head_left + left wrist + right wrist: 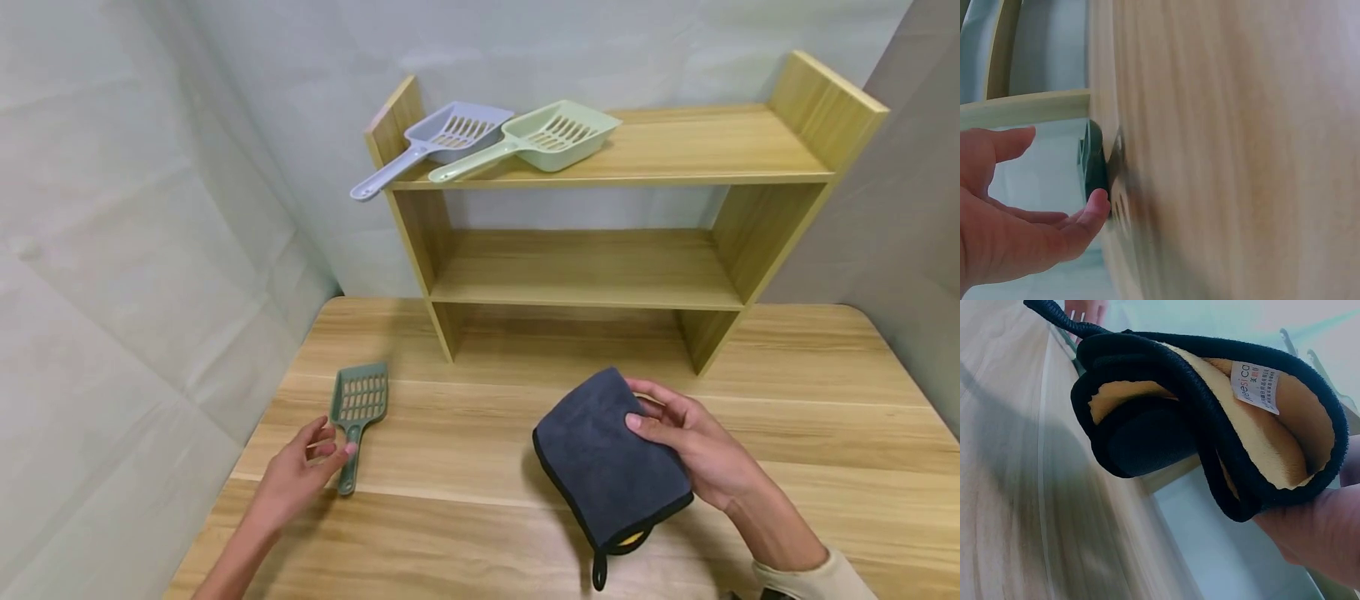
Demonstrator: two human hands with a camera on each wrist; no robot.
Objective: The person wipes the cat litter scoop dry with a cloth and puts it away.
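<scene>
Pale, creased sheeting (135, 250) hangs at the left and back of a rounded-corner, wood-grain desk (450, 467); a light wooden shelf unit (585, 267) stands toward the rear.

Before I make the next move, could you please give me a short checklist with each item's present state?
1. Right hand grips the cloth: ok.
2. Cloth folded: ok, yellow lining showing inside.
3. Dark scoop lies on the table: ok.
4. Left hand closed round the dark scoop's handle: not ok, the fingers are apart.
5. Left hand touching that handle: cannot tell.
6. Purple scoop and pale green scoop on the shelf's top board: ok, handles overhanging its front edge.
</scene>
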